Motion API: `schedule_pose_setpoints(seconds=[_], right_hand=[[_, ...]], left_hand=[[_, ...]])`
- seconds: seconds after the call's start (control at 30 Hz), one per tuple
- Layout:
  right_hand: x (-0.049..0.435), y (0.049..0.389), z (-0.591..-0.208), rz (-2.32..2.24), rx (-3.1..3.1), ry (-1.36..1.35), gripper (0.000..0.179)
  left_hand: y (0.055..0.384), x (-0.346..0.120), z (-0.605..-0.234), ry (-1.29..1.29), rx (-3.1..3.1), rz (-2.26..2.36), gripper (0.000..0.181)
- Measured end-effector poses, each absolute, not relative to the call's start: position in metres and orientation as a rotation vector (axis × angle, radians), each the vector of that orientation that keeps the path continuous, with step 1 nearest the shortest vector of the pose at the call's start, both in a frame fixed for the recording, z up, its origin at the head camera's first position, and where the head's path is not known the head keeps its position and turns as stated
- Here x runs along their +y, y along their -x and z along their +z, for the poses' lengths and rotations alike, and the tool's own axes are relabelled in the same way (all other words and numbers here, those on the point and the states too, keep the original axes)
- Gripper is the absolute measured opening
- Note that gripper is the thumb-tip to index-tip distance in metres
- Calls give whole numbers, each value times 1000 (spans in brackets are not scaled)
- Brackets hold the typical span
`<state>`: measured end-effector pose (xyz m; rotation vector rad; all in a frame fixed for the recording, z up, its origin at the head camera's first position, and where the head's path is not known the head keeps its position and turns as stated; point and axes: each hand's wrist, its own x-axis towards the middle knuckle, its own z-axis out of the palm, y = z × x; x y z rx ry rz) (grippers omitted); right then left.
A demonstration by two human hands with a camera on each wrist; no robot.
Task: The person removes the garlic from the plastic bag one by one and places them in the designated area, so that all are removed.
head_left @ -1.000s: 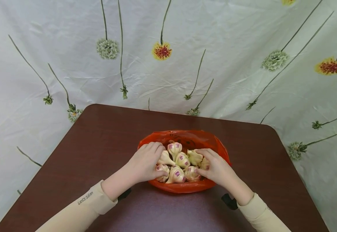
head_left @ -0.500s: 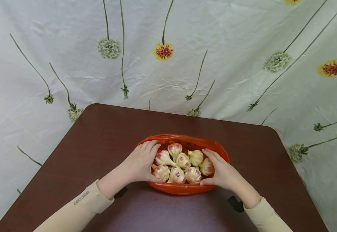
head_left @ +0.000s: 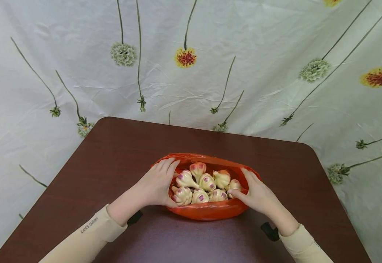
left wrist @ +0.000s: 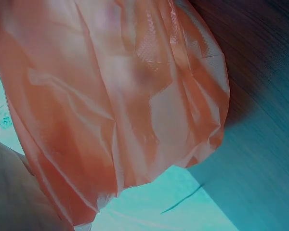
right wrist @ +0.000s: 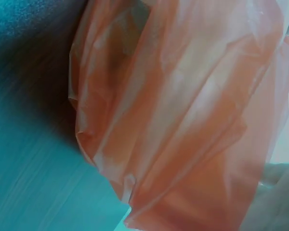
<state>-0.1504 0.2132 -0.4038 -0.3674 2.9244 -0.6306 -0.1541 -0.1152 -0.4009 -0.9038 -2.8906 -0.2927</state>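
Observation:
A red plastic bag [head_left: 207, 212] lies with its mouth spread wide, and several garlic bulbs [head_left: 206, 182] with purple patches sit inside it. My left hand [head_left: 155, 184] reaches into the left end of the mouth, thumb at the front rim and fingers along the back-left side. At the right end, my right hand [head_left: 260, 193] has its fingers spread against the inner wall, its thumb pointing inward over the bulb nearest it. In the left wrist view, the bag wall [left wrist: 130, 106] covers most of the hand. The creased bag [right wrist: 183, 120] likewise fills the right wrist view.
The bag rests on a dark reddish-brown table [head_left: 128, 142] with rounded far corners. Behind and around it hangs a pale cloth [head_left: 260, 44] printed with long-stemmed flowers. Black wrist straps [head_left: 270, 232] show below the cream sleeves [head_left: 92, 228].
Both hands have moved outward from over the bulbs to the ends of the bag, stretching its mouth wider sideways. The front rim has risen over the nearest bulbs, and more bulbs show at the sides.

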Motion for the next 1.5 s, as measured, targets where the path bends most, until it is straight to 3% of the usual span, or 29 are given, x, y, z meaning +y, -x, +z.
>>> schedule_pose_setpoints(seconds=[0.2,0.47,0.67,1.23,1.5], right_hand=[[207,152,-405,-633,3006,286,84],[207,150,-403,-504,2944,366,106],[212,150,-397,-523,2844,434,113],[206,163,-399,-653,2702,516,102],[205,167,-406,-669,2703,480,88]], left_hand=[[153,-114,-399,901,-2905,-323,123],[156,-117,-397,850,-2962,-368,123],[157,-118,-395,810,-3041,-419,125],[158,-120,-397,825,-2953,-530,129],[157,-122,-398,800,-2952,-559,125]])
